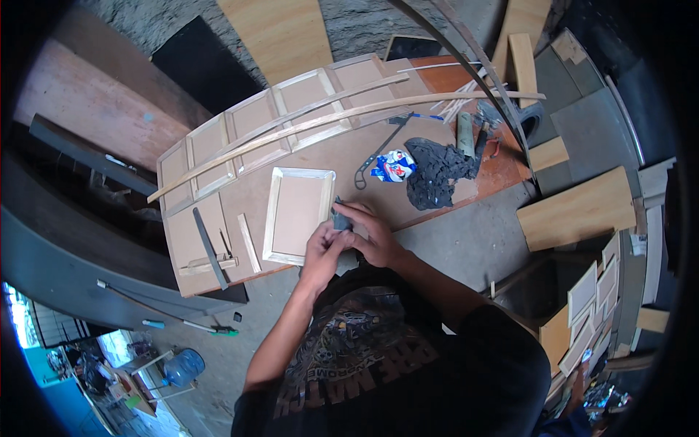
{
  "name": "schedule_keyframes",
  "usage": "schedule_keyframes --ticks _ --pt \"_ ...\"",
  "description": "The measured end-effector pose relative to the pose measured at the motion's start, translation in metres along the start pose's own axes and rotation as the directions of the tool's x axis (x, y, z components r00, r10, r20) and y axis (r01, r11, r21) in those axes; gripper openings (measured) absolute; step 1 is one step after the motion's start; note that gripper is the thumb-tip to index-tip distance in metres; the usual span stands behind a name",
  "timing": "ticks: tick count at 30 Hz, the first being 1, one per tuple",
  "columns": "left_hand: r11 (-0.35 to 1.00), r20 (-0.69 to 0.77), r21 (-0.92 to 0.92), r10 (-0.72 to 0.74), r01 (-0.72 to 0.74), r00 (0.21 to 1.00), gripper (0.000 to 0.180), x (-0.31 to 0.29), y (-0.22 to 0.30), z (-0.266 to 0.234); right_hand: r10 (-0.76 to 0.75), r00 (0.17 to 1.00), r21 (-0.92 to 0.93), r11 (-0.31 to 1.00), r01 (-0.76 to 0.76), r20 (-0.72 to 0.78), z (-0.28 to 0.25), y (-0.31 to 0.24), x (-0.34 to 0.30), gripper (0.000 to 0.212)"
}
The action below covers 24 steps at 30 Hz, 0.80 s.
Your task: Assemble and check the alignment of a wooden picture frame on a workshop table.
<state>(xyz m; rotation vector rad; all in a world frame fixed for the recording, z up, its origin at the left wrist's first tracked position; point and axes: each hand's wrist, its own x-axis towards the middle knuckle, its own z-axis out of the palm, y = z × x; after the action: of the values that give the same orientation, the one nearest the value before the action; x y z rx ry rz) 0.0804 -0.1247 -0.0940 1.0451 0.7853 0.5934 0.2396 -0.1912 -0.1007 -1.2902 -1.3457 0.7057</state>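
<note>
Close in front of my body, both hands meet on a small dark grey folded piece (341,220), perhaps sandpaper or cloth. My left hand (320,249) pinches its lower part, and my right hand (370,237) has its fingers closed along the other side. Just left of it lies a pale wooden frame (272,215) with a flat panel inside, resting on the workbench (349,200). Ahead and to the right is a crumpled dark grey sheet (437,175), with a blue and white packet (394,167) touching its left side.
Long wooden strips (328,115) cross a row of framed panels (298,95) at the back. A dark flat bar (211,247) and short wood pieces lie left. A curved band (502,95) arches over the right end. Plywood (579,210) stands right; a person's arm (577,382) shows lower right.
</note>
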Motion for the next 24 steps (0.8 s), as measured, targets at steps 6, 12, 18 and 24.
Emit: schedule_keyframes --ticks 6,12,18,24 --pt "0.994 0.104 0.038 -0.108 0.105 0.989 0.007 0.016 -0.02 0.014 0.084 0.996 -0.078 0.993 -0.084 -0.008 -0.01 0.014 -0.024 0.053" --pt "0.916 -0.087 0.263 -0.29 0.302 0.953 0.009 0.043 -0.096 -0.002 0.171 0.909 -0.114 0.967 -0.229 -0.381 -0.031 0.042 -0.042 0.045" --pt "0.875 -0.174 0.278 -0.361 0.397 0.916 0.027 0.08 -0.129 0.009 0.495 0.599 0.195 0.847 -0.495 -0.629 -0.071 0.073 -0.068 0.051" --pt "0.691 -0.372 0.657 -0.052 0.303 0.927 0.051 0.091 -0.129 0.031 0.666 0.331 0.521 0.737 -0.431 -0.669 -0.109 0.085 -0.103 0.048"
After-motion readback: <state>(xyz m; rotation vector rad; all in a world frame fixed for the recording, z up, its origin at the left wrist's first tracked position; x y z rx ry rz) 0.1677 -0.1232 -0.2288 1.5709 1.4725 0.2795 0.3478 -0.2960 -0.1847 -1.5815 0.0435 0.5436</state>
